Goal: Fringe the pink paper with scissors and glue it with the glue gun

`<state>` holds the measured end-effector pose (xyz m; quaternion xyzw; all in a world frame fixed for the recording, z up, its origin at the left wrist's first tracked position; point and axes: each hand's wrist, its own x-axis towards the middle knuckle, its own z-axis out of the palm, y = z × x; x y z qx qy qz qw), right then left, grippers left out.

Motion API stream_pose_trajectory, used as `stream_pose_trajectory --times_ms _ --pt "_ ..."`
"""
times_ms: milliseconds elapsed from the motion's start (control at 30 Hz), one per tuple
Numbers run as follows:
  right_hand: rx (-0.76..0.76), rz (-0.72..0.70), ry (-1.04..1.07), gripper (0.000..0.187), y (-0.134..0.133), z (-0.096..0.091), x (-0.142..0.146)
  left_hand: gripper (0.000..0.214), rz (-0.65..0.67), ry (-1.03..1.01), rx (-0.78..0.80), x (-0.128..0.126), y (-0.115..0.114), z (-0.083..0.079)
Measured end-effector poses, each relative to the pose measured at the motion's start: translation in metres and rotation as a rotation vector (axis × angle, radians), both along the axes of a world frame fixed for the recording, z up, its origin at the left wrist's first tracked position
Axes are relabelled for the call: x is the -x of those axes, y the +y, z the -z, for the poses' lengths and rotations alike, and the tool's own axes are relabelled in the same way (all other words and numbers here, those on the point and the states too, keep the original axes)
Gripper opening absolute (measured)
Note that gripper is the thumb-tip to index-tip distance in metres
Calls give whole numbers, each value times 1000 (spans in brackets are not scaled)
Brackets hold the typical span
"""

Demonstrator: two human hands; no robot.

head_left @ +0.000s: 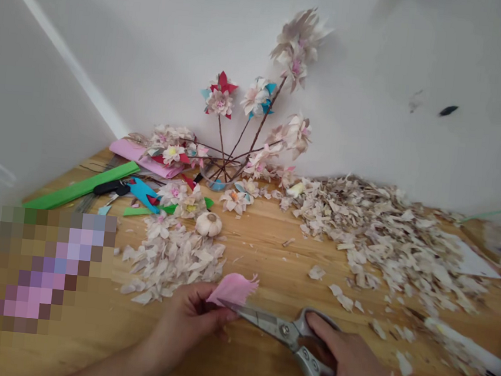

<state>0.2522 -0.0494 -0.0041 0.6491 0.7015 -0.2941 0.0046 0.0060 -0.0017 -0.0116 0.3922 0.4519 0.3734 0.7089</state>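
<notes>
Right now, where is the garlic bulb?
In the head view, the garlic bulb sits left of centre, at the far edge of the pale flake pile, beyond the left hand.

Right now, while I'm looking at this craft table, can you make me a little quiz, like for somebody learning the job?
1. What is the left hand pinching?
2. True or false: the right hand is holding the scissors.
3. Two heaps of thin, pale scraps lie on the table. Which covers more of it, the left pile or the right pile?

Key
1. A pink piece with a fringed edge.
2. True.
3. The right pile.
</notes>
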Motion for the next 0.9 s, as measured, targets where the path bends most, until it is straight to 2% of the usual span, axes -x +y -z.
stream_pose_trajectory --times_ms 133,600,900 --pt "-20 11 -11 61 0 -2 -1 21 1 -3 13 0 0 1" --pt "10 28 53 54 2 -5 1 29 -3 3 27 -1 0 -2" --pt "-32 -20 20 59 1 -2 0 22 -6 19 26 -1 1 -2"
